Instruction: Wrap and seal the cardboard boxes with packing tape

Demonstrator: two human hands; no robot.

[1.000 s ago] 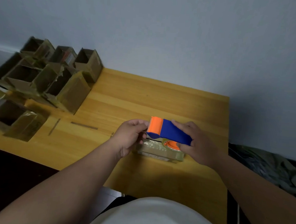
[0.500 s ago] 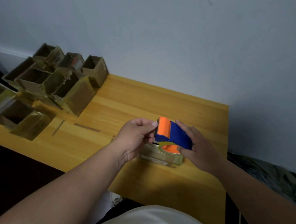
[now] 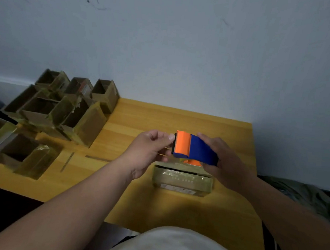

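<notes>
Tape dispenser (image 3: 194, 149) gripped by right hand (image 3: 225, 162) above the box (image 3: 181, 179); left hand (image 3: 148, 151) fingers pinch at its orange end.

Blue-and-orange tape dispenser (image 3: 194, 149) held up above table, orange cutter end pointing left, roll underneath. Small flat cardboard box (image 3: 182, 179) lies on table right below it, glossy with clear tape, label on near side. Cluster of open, tape-wrapped cardboard boxes (image 3: 61, 109) far left, well apart.
</notes>
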